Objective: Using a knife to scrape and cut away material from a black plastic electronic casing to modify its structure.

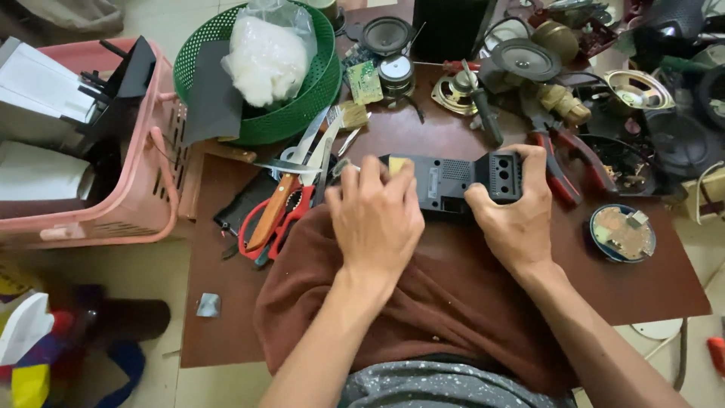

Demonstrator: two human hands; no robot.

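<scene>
Near the tabletop's middle, our curled left hand [375, 215] and right hand [512, 219] gripped opposite ends of the dark plastic housing [453, 181] between them.

Both hands grip a dark plastic housing [453, 181] over a brown cloth [445, 295]: left hand [375, 219] at nine o'clock, right hand [516, 219] at three. Red-handled scissors [276, 211] lie farther toward nine.

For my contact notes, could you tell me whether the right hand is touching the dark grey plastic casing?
Touching: the head view shows the right hand wrapped around the right end of the dark grey plastic casing, fingers over its top.
</scene>
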